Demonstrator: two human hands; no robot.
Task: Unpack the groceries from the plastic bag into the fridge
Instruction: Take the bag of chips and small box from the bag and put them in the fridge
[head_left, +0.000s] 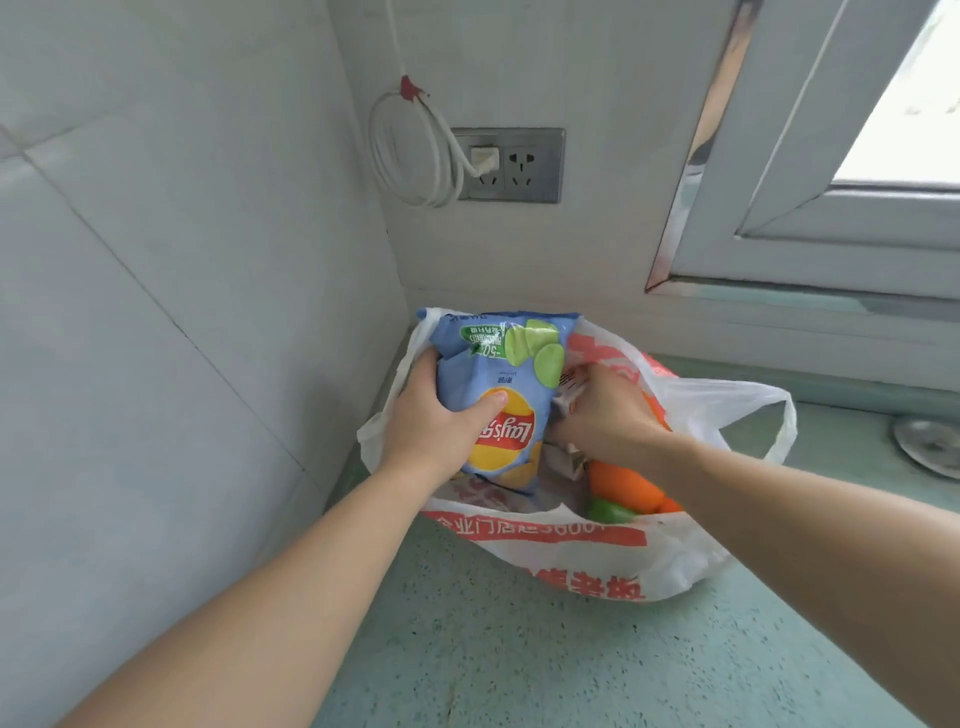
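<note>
A white plastic bag with red print stands open on the green counter in the corner. My left hand grips a light-blue bag of Lay's chips, held upright and upside down in the bag's mouth. My right hand is inside the bag, fingers closed on a small white packet with red print. An orange item and a green item lie deeper in the bag. The fridge is not in view.
The speckled green counter spreads in front of the bag. White tiled walls meet right behind it. A wall socket with a coiled white cable hangs above. A window frame is at right, and a metal sink drain by the right edge.
</note>
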